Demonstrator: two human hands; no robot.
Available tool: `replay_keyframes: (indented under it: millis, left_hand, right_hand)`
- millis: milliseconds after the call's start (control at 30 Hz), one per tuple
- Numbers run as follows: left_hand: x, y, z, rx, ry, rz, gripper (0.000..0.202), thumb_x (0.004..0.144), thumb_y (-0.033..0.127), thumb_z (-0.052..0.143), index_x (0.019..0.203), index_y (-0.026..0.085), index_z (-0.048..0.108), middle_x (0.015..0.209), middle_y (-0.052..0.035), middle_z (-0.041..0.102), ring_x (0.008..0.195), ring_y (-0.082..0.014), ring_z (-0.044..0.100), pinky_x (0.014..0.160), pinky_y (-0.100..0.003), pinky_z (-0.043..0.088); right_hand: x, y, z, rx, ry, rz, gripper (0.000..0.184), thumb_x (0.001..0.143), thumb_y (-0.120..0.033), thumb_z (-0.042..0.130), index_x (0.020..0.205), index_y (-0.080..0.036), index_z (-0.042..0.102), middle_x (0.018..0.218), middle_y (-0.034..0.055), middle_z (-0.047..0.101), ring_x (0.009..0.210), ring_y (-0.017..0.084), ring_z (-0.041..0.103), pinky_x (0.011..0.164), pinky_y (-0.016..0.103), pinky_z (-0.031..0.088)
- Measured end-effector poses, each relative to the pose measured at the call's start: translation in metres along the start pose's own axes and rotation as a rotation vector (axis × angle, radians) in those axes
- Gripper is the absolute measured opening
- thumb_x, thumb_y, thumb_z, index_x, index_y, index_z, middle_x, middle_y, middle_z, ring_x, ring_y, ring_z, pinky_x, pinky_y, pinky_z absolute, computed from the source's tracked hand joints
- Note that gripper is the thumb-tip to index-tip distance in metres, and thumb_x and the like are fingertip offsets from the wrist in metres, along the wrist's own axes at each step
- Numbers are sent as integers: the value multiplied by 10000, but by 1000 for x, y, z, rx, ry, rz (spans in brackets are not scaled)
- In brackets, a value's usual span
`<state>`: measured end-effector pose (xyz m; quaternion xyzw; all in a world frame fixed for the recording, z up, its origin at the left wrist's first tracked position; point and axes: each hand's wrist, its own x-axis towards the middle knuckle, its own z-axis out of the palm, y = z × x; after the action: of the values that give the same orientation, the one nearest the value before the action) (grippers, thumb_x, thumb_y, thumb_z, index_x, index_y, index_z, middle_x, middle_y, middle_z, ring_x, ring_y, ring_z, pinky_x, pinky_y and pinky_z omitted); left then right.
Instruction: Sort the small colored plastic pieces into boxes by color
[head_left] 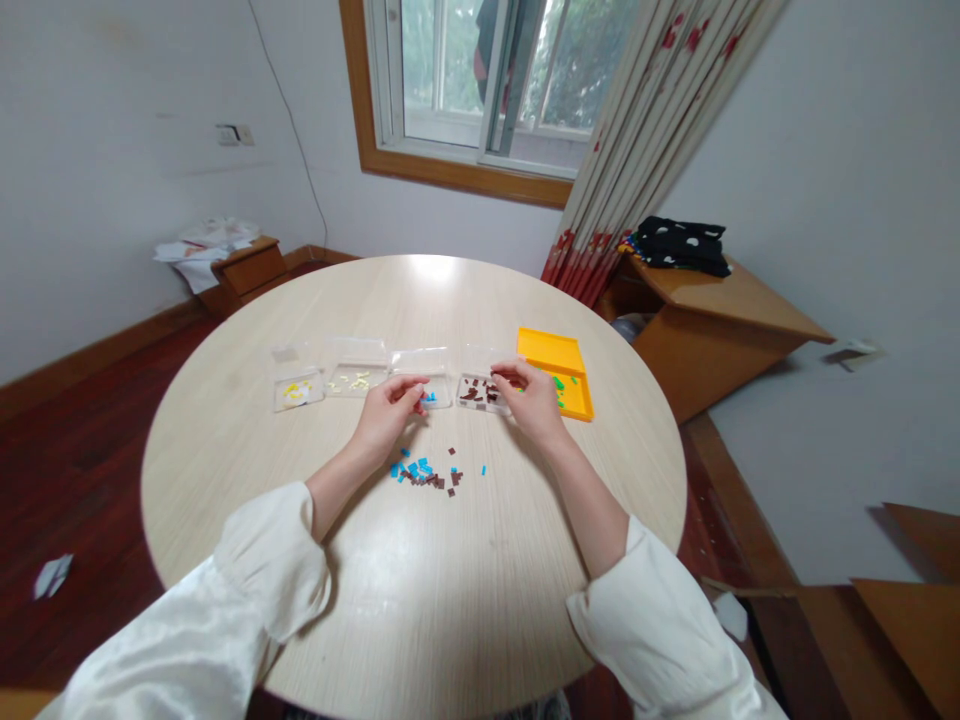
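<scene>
On the round wooden table (420,580) stands a row of clear plastic trays. My left hand (390,412) hovers at the tray with blue pieces (442,372), its fingers pinched on something too small to make out. My right hand (534,398) is over the tray with brown pieces (474,390), fingers curled and pinched together. Two more clear trays hold yellow pieces (298,390) and pale yellow pieces (354,378). A loose heap of blue and brown pieces (429,472) lies between my wrists.
An orange tray (556,352) with green pieces sits to the right of my right hand. Beyond the table are a window, a curtain, a low wooden cabinet (705,310) with dark cloth on it, and a small bedside cabinet (244,268) at the left wall.
</scene>
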<state>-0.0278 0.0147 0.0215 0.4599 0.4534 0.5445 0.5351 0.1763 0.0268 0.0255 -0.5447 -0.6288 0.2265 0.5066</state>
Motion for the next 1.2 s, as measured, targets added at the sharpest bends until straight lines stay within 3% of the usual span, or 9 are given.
replay_keyframes:
  millis: [200,467,667,800,867,1033,1200]
  left_hand:
    - [1,0,0,-34,-1,12,104,707,183,608,790,137,652,614,13,577,505,-71,521,531,-209,449]
    - [1,-1,0,-67,-9,7,103,729,184,600,794,129,656,587,20,543,502,-63,496,520,-198,445]
    - [0,2,2,-70,-12,-1,99,732,201,609,776,126,655,554,27,520,487,-66,480,501,-200,442]
    - [0,2,1,-57,0,9,121,727,239,626,765,127,654,536,28,514,468,-66,467,476,-196,421]
    - [0,2,1,-51,7,17,147,724,273,634,757,130,650,508,37,495,453,-66,452,460,-194,404]
    - [0,1,0,-59,18,55,213,729,353,632,730,141,616,425,72,406,390,-60,379,408,-184,311]
    - [1,-1,-1,-95,39,47,262,734,374,624,623,150,547,384,87,349,349,-46,310,384,-177,262]
  right_hand:
    - [0,1,1,86,9,38,169,716,-271,574,790,-162,680,803,69,707,755,183,648,762,343,508]
    - [0,0,2,24,11,36,175,733,-270,571,794,-160,693,780,60,709,732,178,644,741,330,506]
    - [1,4,0,-35,36,33,207,767,-231,539,865,-164,709,912,86,719,846,195,658,815,344,493]
    - [-1,-1,1,-51,14,-1,191,762,-214,542,834,-161,711,884,89,719,783,189,649,778,344,491]
    - [-5,-8,2,-33,-95,-37,164,751,-221,563,795,-165,710,828,75,715,725,173,629,719,319,487]
    - [-20,-25,9,-37,-594,-113,108,711,-192,616,752,-167,713,717,34,685,660,136,580,626,256,443]
    - [-24,-26,11,-122,-810,-169,132,697,-142,628,780,-160,729,732,28,676,695,137,584,653,246,442]
